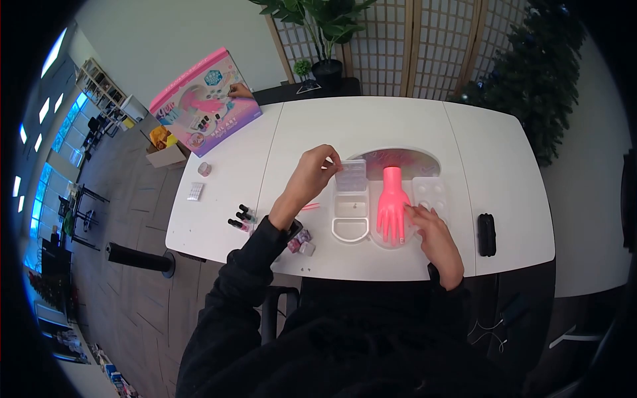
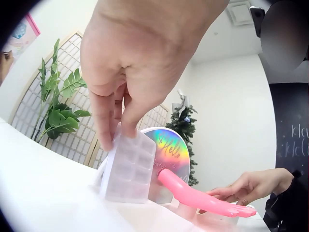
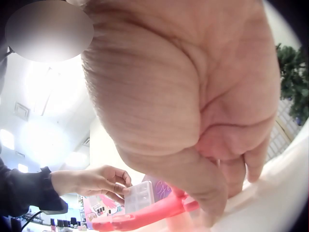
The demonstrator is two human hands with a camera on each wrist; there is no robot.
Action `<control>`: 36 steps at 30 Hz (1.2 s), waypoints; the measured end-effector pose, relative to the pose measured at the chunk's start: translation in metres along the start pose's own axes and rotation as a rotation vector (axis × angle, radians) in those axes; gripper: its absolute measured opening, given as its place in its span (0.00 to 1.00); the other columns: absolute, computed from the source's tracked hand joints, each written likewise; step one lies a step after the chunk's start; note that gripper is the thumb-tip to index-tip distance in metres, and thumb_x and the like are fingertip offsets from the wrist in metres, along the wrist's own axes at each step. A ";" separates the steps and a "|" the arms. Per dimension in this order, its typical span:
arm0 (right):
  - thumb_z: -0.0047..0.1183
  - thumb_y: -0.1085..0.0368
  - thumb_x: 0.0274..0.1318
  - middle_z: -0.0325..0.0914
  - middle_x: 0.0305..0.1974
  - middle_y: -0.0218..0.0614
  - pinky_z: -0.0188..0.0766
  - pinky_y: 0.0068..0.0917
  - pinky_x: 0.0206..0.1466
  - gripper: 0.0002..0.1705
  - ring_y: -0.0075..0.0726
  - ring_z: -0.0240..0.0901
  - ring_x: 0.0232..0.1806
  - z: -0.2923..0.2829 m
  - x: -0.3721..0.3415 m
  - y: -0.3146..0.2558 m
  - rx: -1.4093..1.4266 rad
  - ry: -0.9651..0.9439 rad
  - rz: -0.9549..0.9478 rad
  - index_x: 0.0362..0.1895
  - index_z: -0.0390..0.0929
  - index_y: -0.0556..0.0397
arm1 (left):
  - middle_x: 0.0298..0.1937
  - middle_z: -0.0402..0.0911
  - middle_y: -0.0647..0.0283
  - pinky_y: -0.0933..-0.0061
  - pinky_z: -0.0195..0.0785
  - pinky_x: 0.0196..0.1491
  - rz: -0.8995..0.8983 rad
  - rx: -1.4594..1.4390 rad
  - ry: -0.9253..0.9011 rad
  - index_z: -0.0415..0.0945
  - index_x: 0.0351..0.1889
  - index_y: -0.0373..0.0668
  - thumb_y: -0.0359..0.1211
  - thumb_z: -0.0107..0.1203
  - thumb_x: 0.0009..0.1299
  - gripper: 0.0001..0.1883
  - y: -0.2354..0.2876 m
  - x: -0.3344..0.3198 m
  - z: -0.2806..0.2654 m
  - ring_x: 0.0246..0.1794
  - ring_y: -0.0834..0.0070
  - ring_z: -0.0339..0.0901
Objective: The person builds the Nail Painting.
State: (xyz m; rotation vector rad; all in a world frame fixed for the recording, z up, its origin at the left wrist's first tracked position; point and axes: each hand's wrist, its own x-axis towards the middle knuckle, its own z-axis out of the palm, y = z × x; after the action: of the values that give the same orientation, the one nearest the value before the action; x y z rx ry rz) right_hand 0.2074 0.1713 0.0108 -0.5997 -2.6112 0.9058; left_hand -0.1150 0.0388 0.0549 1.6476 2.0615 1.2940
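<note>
My left hand pinches the top edge of a clear compartment case, which stands tilted up behind the white tray. In the left wrist view thumb and fingers grip the case at its upper edge. The pink model hand lies fingers toward me, right of the tray. Beside its fingers is my right hand, its fingers loosely extended; whether they touch it I cannot tell. In the right wrist view the pink hand runs below my right hand.
A clear round-welled palette sits right of the pink hand, a black case farther right. Small dark-capped bottles, glitter jars and pink tweezers lie to the left. The product box stands at the back left.
</note>
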 end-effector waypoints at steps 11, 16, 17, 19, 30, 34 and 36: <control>0.51 0.92 0.52 0.76 0.70 0.56 0.56 0.51 0.87 0.47 0.66 0.70 0.75 -0.003 0.001 -0.001 0.005 -0.008 0.004 0.77 0.75 0.45 | 0.51 0.82 0.59 0.70 0.86 0.46 -0.067 0.022 0.168 0.76 0.47 0.35 0.22 0.67 0.74 0.09 0.012 -0.027 -0.020 0.50 0.67 0.88; 0.51 0.91 0.53 0.77 0.69 0.57 0.56 0.51 0.87 0.47 0.66 0.70 0.75 -0.002 0.000 -0.001 -0.013 -0.001 -0.013 0.77 0.75 0.45 | 0.49 0.85 0.59 0.63 0.82 0.47 -0.196 0.246 0.027 0.81 0.50 0.40 0.29 0.71 0.72 0.12 -0.005 -0.069 -0.044 0.49 0.63 0.87; 0.51 0.91 0.53 0.77 0.69 0.57 0.56 0.51 0.87 0.48 0.66 0.70 0.75 -0.002 0.000 -0.001 -0.014 0.000 -0.014 0.77 0.75 0.45 | 0.49 0.85 0.59 0.64 0.82 0.48 -0.210 0.347 -0.065 0.83 0.51 0.39 0.28 0.71 0.72 0.13 -0.008 -0.078 -0.046 0.50 0.65 0.86; 0.51 0.92 0.52 0.77 0.69 0.57 0.56 0.51 0.87 0.48 0.66 0.70 0.74 -0.002 0.000 -0.001 -0.017 -0.002 -0.015 0.77 0.74 0.45 | 0.50 0.86 0.59 0.63 0.81 0.50 -0.250 0.331 -0.100 0.86 0.52 0.41 0.30 0.73 0.70 0.14 -0.016 -0.092 -0.045 0.51 0.63 0.85; 0.49 0.92 0.51 0.75 0.71 0.57 0.55 0.51 0.87 0.48 0.68 0.69 0.75 -0.001 0.000 -0.001 -0.010 0.008 -0.023 0.77 0.74 0.47 | 0.48 0.86 0.57 0.61 0.79 0.51 -0.389 0.375 -0.134 0.88 0.51 0.41 0.29 0.78 0.62 0.19 -0.015 -0.131 -0.057 0.49 0.61 0.86; 0.48 0.93 0.51 0.76 0.71 0.56 0.55 0.51 0.87 0.49 0.69 0.68 0.75 0.000 0.000 0.003 -0.020 0.002 -0.042 0.77 0.74 0.47 | 0.47 0.86 0.59 0.64 0.79 0.53 -0.430 0.335 -0.174 0.90 0.51 0.44 0.26 0.78 0.60 0.19 -0.012 -0.141 -0.057 0.47 0.63 0.84; 0.47 0.93 0.50 0.76 0.71 0.56 0.55 0.51 0.87 0.49 0.69 0.68 0.75 0.002 0.001 0.006 -0.020 0.003 -0.055 0.77 0.74 0.47 | 0.47 0.86 0.59 0.64 0.79 0.53 -0.432 0.341 -0.179 0.91 0.51 0.45 0.25 0.77 0.60 0.19 -0.017 -0.147 -0.052 0.47 0.62 0.84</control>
State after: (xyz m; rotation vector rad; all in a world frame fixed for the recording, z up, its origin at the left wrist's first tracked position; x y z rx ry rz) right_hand 0.2081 0.1753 0.0055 -0.5309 -2.6236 0.8624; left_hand -0.1070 -0.1144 0.0232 1.2622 2.4376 0.6631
